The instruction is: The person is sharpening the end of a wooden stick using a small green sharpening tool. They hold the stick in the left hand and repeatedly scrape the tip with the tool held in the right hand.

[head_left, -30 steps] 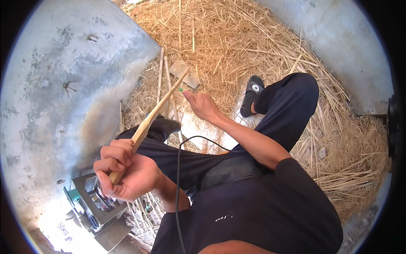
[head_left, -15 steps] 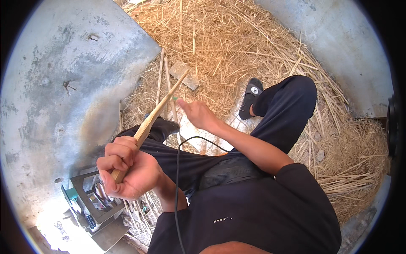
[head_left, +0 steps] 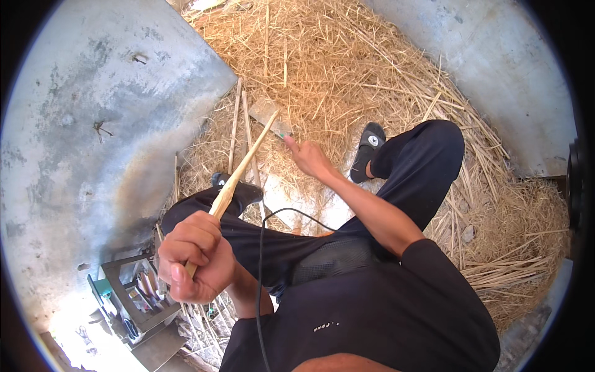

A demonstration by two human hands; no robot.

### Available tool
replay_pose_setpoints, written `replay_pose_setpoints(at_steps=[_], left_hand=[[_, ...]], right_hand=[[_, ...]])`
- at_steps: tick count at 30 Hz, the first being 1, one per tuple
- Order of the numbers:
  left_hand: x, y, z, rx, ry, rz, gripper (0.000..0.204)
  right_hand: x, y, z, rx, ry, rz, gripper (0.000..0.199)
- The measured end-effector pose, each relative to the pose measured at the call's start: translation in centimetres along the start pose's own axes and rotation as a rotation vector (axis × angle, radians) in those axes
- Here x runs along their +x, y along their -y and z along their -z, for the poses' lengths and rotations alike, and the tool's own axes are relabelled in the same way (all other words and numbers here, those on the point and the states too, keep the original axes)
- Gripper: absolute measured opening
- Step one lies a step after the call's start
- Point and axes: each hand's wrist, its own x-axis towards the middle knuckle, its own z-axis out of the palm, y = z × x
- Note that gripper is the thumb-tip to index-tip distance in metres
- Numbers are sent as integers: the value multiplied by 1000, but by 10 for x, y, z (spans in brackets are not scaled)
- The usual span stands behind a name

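Note:
My left hand [head_left: 197,257] is closed round the thick lower end of a pale, split wooden stick [head_left: 238,172]. The stick slants up and away to a thin tip, over my bent leg. My right hand [head_left: 307,156] is closed beyond the stick's middle, just right of its upper part. A small green piece [head_left: 282,135] shows at the right hand's fingertips, close to the stick. The rest of what this hand grips is too small and hidden to make out.
Dry straw and shavings [head_left: 322,68] cover the ground ahead. A grey flat slab [head_left: 263,109] and long strips [head_left: 235,124] lie near my feet. Grey walls [head_left: 93,124] stand left and right. A wooden rack [head_left: 133,291] with small items is lower left. A black cable [head_left: 261,266] crosses my lap.
My right hand has moved up and to the right, away from the stick's middle. The left hand has shifted slightly right and down, turning the stick.

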Motion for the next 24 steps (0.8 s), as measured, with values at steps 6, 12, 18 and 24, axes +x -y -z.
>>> replay_pose_setpoints(at_steps=[6,12,18,24], left_hand=[[6,-4,6,38,179,81,27],[12,-6,12,-20,194,81,23],[12,-5,13,-27,126,55,24],[16,-2,9,-52,108,69,23]], right_hand=[[-45,38,5,117,128,399,69],[-40,36,14,-99,-26,340,72],[-50,44,0,-82,-60,336,71],[-48,45,-8,-45,-73,391,69]])
